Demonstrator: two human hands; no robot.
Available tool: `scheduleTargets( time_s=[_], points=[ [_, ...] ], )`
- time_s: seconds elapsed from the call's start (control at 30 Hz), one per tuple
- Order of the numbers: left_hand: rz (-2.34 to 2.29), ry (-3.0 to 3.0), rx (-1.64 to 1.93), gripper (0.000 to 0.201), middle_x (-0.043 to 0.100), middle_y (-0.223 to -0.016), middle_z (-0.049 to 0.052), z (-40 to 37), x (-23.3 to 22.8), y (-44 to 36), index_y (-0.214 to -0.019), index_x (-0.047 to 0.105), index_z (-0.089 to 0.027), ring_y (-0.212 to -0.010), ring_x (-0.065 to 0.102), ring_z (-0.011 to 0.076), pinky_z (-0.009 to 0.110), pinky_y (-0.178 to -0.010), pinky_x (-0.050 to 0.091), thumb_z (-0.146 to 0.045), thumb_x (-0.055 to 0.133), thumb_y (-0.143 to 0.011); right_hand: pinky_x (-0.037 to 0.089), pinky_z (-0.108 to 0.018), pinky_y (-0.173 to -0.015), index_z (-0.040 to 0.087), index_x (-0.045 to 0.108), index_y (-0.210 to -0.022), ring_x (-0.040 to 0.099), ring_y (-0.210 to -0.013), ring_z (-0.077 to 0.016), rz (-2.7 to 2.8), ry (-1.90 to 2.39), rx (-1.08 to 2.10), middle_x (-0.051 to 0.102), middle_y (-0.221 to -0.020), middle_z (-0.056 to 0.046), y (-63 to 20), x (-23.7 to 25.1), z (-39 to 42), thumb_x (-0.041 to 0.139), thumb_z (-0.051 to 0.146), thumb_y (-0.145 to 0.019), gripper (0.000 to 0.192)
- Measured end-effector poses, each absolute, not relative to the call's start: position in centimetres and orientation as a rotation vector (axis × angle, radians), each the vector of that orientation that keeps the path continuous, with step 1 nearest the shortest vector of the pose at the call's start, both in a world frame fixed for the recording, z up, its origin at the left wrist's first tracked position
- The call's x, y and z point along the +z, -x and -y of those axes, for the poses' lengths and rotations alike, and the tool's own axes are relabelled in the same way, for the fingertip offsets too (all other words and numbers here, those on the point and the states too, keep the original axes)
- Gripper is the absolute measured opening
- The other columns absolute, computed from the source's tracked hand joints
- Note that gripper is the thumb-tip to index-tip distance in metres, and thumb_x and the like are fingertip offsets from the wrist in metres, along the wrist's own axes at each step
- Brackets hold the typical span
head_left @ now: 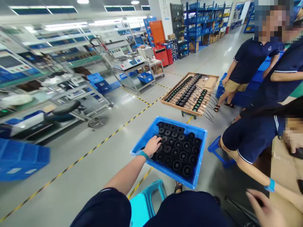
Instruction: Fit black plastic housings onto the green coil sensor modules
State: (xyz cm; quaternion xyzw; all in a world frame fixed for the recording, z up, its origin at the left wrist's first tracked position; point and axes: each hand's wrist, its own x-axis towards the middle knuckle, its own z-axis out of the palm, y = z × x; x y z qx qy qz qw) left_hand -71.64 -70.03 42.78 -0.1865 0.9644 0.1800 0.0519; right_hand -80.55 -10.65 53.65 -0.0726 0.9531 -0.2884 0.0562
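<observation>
My left hand [152,145], with a teal band at its wrist, reaches into a blue plastic bin [199,160]. Its fingers are bent around a black round part [160,147] near the bin's left side; the grip is partly hidden. Rows of similar black ring-shaped parts [178,144] fill the bin, many with a hole in the middle. Far off at the lower right, my right hand [266,209] is blurred, with thumb and fingers apart and nothing visible in them. It is nearest to a cardboard-covered bench [281,176].
A turquoise stool [142,205] stands by my legs. Beyond the bin is a wooden tray [205,83] of black parts with cables. Several co-workers in navy shirts [253,53] are on the right, one bending close by. Stacked blue crates [23,157] sit at left.
</observation>
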Motion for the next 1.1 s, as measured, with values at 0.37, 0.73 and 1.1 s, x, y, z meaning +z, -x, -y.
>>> scheduleTargets(
  time_s=[0.37, 0.73, 1.1],
  points=[
    [-2.866, 0.041, 0.585, 0.008, 0.059, -0.092, 0.008, 72.6, 41.4, 74.5, -0.085, 0.061, -0.019, -0.085, 0.062, 0.0243, 0.035, -0.079, 0.049, -0.023, 0.068, -0.084, 0.052, -0.039, -0.085, 0.014, 0.071, -0.105, 0.064, -0.099, -0.0292, -2.436, 1.061, -0.16, 0.061, -0.115, -0.017, 77.2, 49.9, 53.0, 0.062, 0.024, -0.09, 0.021],
    [-2.937, 0.182, 0.906, 0.02, 0.056, -0.093, 0.006, 72.7, 41.2, 73.3, -0.076, 0.054, -0.02, -0.083, 0.058, 0.0206, 0.034, -0.08, 0.047, -0.028, 0.069, -0.086, 0.052, -0.043, -0.086, 0.008, 0.07, -0.11, 0.059, -0.106, -0.0304, -2.45, 1.013, 0.083, 0.057, -0.117, -0.022, 75.7, 46.1, 55.9, 0.051, 0.006, -0.089, 0.028],
    [-2.855, 0.381, 1.071, 0.011, 0.067, -0.073, -0.001, 75.9, 43.4, 67.5, -0.1, 0.056, -0.019, -0.062, 0.062, 0.0142, 0.024, -0.064, 0.047, -0.02, 0.055, -0.089, 0.051, -0.035, -0.089, 0.017, 0.068, -0.107, 0.059, -0.11, -0.0266, -2.443, 1.045, -0.103, 0.058, -0.121, -0.015, 76.2, 46.6, 55.2, 0.062, 0.028, -0.093, 0.018]
  ],
)
